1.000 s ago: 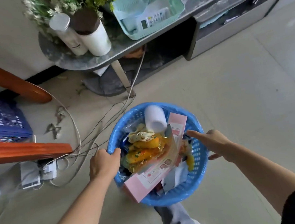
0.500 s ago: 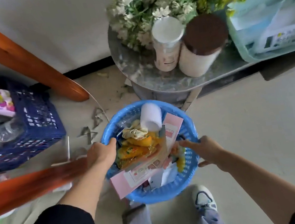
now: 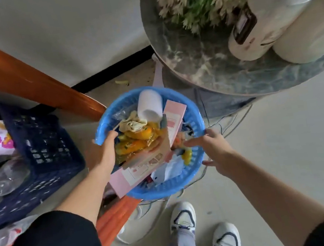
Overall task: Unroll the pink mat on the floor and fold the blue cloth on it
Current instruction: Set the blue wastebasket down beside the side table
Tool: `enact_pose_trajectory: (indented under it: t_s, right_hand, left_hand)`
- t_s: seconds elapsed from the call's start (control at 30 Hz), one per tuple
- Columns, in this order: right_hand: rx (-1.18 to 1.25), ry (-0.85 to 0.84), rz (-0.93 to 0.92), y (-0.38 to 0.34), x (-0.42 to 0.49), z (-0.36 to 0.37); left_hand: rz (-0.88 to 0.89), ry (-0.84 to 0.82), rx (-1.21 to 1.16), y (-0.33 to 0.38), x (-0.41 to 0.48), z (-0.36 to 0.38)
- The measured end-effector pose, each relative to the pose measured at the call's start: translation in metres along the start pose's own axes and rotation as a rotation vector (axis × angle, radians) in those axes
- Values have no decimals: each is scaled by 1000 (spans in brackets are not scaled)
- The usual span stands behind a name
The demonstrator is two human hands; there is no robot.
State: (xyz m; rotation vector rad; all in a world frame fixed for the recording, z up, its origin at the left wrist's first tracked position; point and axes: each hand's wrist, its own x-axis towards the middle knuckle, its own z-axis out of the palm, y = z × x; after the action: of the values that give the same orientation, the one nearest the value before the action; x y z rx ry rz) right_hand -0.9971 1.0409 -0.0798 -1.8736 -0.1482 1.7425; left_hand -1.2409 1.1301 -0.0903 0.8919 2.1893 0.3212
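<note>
Neither the pink mat nor the blue cloth shows in this view. A round blue plastic basket (image 3: 194,168) full of rubbish sits low in front of me, holding a white cup, yellow wrappers and a pink carton. My left hand (image 3: 102,152) grips the basket's left rim, thumb over the edge. My right hand (image 3: 212,149) is at the right rim with fingers spread, touching it; a firm grip there is not clear.
A dark blue crate (image 3: 42,152) with bottles and packets stands at the left. Orange wooden beams (image 3: 26,79) cross the left side. A round marble table (image 3: 212,70) with a plant and white jars overhangs the right. Cables lie on the floor by my shoes (image 3: 182,218).
The basket has moved left and toward the wall, between the wooden beam and the round table. I have stepped closer, and both hands stay on its rim.
</note>
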Motion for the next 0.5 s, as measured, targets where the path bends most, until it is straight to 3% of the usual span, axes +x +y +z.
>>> enact_pose_trajectory:
  t_s: [0.17,0.3,0.43,0.5]
  right_hand:
    - [113,-9,-33,9,22,21]
    - [137,-23,-113,19,29,20]
    - [-70,-8,-209,26,21,21]
    - [-320,46,-280,26,9,20]
  left_hand:
    - [-6,-224,-178,-7,19,8]
    - [-52,-374,-94,-11,19,12]
    - [-97,-392,48,-5,8,15]
    - [-14,-224,197,2,-1,22]
